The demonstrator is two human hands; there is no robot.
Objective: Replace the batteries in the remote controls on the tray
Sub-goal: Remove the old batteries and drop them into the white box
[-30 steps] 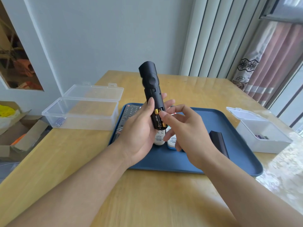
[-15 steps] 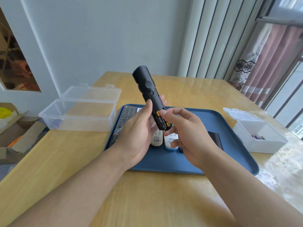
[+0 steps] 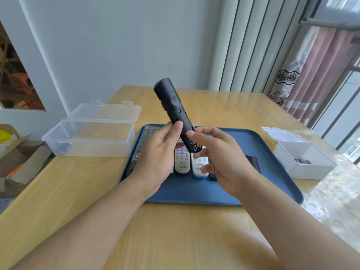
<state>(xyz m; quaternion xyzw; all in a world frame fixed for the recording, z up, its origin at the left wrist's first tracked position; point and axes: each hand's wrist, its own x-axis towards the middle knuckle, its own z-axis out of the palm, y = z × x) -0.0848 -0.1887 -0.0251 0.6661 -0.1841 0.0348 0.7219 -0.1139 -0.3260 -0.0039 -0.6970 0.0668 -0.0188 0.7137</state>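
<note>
Head view: the left hand (image 3: 155,156) grips the black remote (image 3: 176,115) above the blue tray (image 3: 272,152) on the counter (image 3: 175,230). Over the last second the remote has tilted further left, and the right hand (image 3: 220,156), fingers loosely curled, now presses a battery (image 3: 195,146) into the open compartment, so seating seems nearly done. Print on the white remotes (image 3: 182,160) is too small to read.

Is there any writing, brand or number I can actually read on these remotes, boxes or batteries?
None can be read.
Grey remote on the tray: small print under its buttons, too blurred to read.
White and blue remote: small print low on its face, too blurred.
Black remote, gripped by the left hand: moulded marks by the battery bay, unreadable.
Batteries in the right box: labels too small.
</note>
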